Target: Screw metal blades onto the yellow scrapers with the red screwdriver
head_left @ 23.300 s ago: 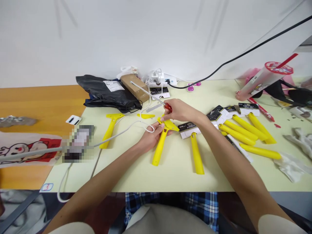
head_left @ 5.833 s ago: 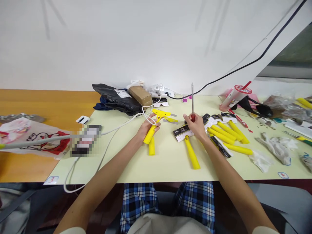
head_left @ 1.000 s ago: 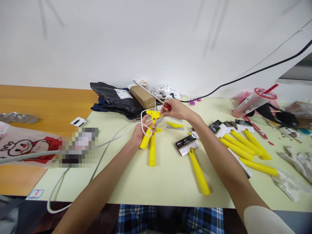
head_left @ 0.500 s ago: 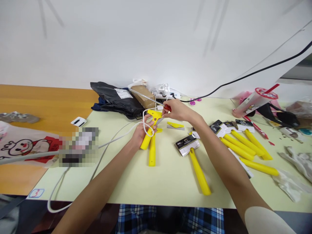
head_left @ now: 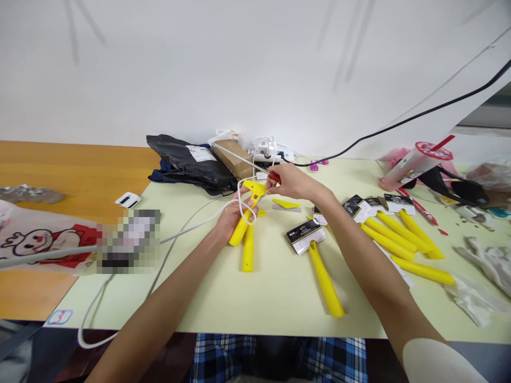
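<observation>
My left hand (head_left: 231,218) is wrapped round a yellow scraper (head_left: 238,233), its wide head tilted up towards my right hand. My right hand (head_left: 289,182) grips the red handle of a screwdriver (head_left: 243,160), whose long metal shaft points up and left, away from the scraper. A white cable loops in front of the scraper. Under it on the table lies another yellow handle (head_left: 248,250). Right of the scraper head rests a yellow blade piece (head_left: 286,204) with a grey edge. A scraper with a black and white packaged head (head_left: 326,279) lies nearer, below my right forearm.
Several yellow-handled scrapers (head_left: 403,234) lie at the right, near a tilted cup (head_left: 415,167) with a red straw. Behind my hands are a black plastic bag (head_left: 191,165), a cardboard box (head_left: 233,159) and plugs. White cables cross the left side; a white device (head_left: 128,200) lies there.
The view has shifted slightly. The scraper head in my left hand has turned a little, and both hands keep their grips.
</observation>
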